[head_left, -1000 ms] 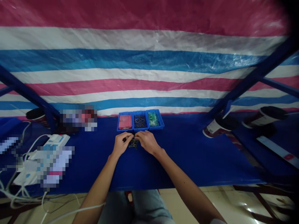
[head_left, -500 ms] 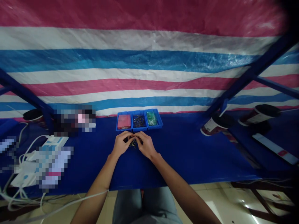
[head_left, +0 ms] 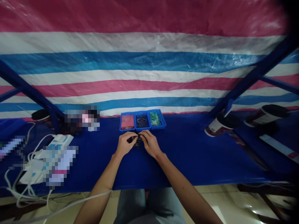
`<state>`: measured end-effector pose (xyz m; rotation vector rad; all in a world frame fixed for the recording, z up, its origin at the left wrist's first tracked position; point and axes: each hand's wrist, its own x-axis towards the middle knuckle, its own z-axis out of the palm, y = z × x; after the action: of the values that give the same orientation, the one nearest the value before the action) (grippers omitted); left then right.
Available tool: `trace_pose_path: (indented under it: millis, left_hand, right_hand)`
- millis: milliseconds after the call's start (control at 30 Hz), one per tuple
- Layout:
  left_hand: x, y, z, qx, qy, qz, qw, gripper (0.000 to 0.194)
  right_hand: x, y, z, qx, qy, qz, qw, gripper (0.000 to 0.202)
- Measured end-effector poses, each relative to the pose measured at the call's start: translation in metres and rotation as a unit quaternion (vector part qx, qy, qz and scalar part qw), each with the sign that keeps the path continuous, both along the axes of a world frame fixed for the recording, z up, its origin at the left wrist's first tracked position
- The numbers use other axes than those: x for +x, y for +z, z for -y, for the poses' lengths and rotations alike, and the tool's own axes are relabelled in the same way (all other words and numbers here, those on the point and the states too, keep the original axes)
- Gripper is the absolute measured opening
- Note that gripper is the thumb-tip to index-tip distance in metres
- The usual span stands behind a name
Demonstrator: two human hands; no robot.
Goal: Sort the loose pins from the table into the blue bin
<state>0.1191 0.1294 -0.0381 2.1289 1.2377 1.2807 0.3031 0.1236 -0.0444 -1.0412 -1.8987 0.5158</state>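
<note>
Left hand (head_left: 126, 144): fingers curved, thumb and fingertips drawn together over the loose pieces; whether it grips any cannot be told. Right hand (head_left: 150, 143): likewise curled inward, fingertips meeting the same spot; contents, if any, cannot be told. Loose pieces (head_left: 138, 145): slim, dark with brassy glints, in a small heap on the tabletop (head_left: 191, 152), between and under the 2 hands, a place that probably keeps them within reach of both sets of fingertips. Trays: 3, blue, side by side just beyond the hands, presumably so ranged to keep kinds apart and close by. Left tray (head_left: 127, 129): pink flat items. Middle tray (head_left: 143, 128): dark slim pieces, similar in look to the heap. Right tray (head_left: 159, 127): green items, seemingly in clear wrapping. Power strip (head_left: 59, 140) and cups, 2 to the right, stand well apart, perhaps to leave working room. Hard to make out: the heap's count, partly covered by fingers; the exact kind of piece, too small to tell; the patches at left, pixelated; the far right edge, dark.
</note>
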Motion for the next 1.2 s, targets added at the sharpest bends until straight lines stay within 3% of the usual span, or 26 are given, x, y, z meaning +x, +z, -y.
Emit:
trace_pose_path:
  millis: [167, 400, 733, 1200]
  left_hand:
    - [-0.002, -0.004, -0.001, -0.015, -0.007, 0.023, 1.000, 0.013]
    - [-0.002, -0.006, -0.003, -0.041, -0.013, 0.050, 0.998, 0.015]
    - [-0.003, -0.005, -0.004, -0.077, -0.012, 0.028, 0.997, 0.023]
    - [-0.004, -0.003, -0.003, -0.090, -0.018, -0.006, 0.996, 0.038]
  right_hand:
    - [0.001, -0.007, -0.005, 0.003, 0.015, 0.040, 0.999, 0.024]
    - [-0.001, -0.014, -0.006, -0.006, 0.015, -0.003, 1.000, 0.019]
    - [-0.001, -0.012, -0.005, -0.006, -0.001, -0.041, 0.999, 0.018]
    - [0.001, -0.008, -0.002, -0.016, 0.002, 0.039, 0.999, 0.023]
